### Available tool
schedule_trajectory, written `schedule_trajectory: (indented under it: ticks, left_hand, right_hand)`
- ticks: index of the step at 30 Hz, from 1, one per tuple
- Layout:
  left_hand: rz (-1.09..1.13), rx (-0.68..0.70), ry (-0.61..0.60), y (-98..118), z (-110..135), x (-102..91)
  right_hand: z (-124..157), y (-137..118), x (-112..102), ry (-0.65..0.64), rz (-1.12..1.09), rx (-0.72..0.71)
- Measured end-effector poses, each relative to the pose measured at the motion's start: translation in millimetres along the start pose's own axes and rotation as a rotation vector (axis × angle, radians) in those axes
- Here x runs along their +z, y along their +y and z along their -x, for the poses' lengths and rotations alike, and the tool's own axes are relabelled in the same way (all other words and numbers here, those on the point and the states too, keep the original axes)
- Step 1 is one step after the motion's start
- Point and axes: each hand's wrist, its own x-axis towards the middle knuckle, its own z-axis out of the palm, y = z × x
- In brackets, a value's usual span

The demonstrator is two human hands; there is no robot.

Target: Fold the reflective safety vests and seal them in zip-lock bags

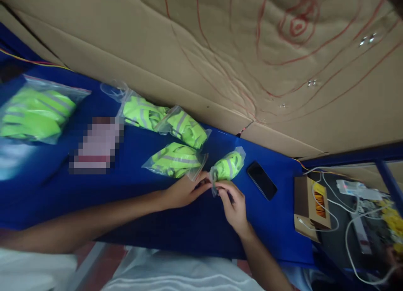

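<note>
Both my hands pinch the open end of a small clear plastic bag [227, 167] that holds a folded neon-yellow item with a grey stripe. My left hand [189, 191] grips the bag's edge from the left, thumb and fingers together. From the right, my right hand [232, 203] pinches the same edge. Just beyond my left hand lies another bagged neon-yellow item [176, 159]. Two more such bags, one on the left [141, 113] and one on the right [188, 128], rest against each other by the cardboard wall.
A larger flat bag of neon-yellow fabric [37, 113] lies at the far left of the blue table [176, 230]. Near it is a blurred-out rectangular item [97, 146]. A black phone [262, 180] lies right of my hands. Beyond stand an open cardboard box [310, 203] and white cables [348, 236]. Cardboard [141, 43] walls the back.
</note>
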Motion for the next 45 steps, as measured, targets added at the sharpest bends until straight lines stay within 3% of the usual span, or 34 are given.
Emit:
schedule_trajectory:
  ticks: [5, 8, 12, 19, 32, 39, 45]
  left_hand:
    - [0.038, 0.041, 0.003, -10, 1, -0.1]
    - [0.116, 0.043, -0.021, -9, 1, -4.4]
    - [0.155, 0.013, -0.040, -8, 2, -9.7]
    - [0.115, 0.029, -0.076, -10, 3, -9.9]
    - [0.086, 0.058, -0.033, -9, 5, -8.5]
    - [0.085, 0.066, -0.036, -12, 7, -2.1]
    - [0.019, 0.127, -0.031, -10, 7, -3.7]
  right_hand:
    - [10, 3, 11, -0.030, 0.217, -0.067]
    - [12, 2, 16, 0.035, 0.341, -0.087]
    - [7, 1, 13, 0.108, 0.338, -0.137]
    - [9, 6, 19, -0.026, 0.485, -0.146]
    - [3, -3, 12, 0.011, 0.251, -0.093]
    - [8, -3, 17, -0.017, 0.197, -0.197]
    - [7, -2, 16, -0.008, 0.167, -0.165]
